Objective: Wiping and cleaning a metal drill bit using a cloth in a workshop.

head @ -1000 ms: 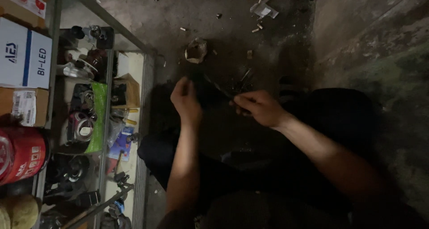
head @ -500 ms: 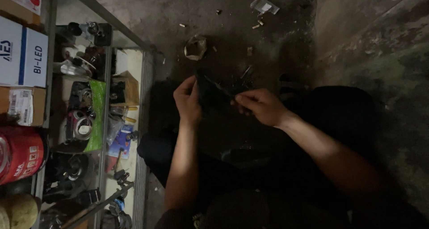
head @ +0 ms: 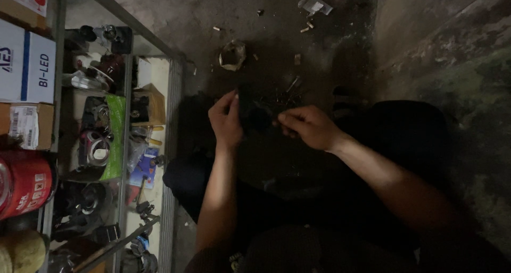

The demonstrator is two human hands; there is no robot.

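Note:
I am looking down at my lap in dim light. My left hand (head: 225, 119) and my right hand (head: 307, 127) meet over a small dark part (head: 256, 116) that both grip; its shape is hard to make out. The right hand's fingertips pinch at its right side, and the left hand's fingers wrap its left side. Several small screws or metal bits (head: 285, 93) lie on the floor just beyond the hands.
A glass display cabinet (head: 171, 124) stands at the left, holding motorcycle parts and packets. White and brown boxes (head: 26, 65) and a red can (head: 24, 182) sit on top. Paper scraps (head: 232, 54) and litter (head: 315, 5) lie on the concrete floor. A rough wall (head: 458, 60) rises at right.
The hands have stayed close together on the dark part, with the left hand's fingers shifting slightly around it. The view has drifted a little.

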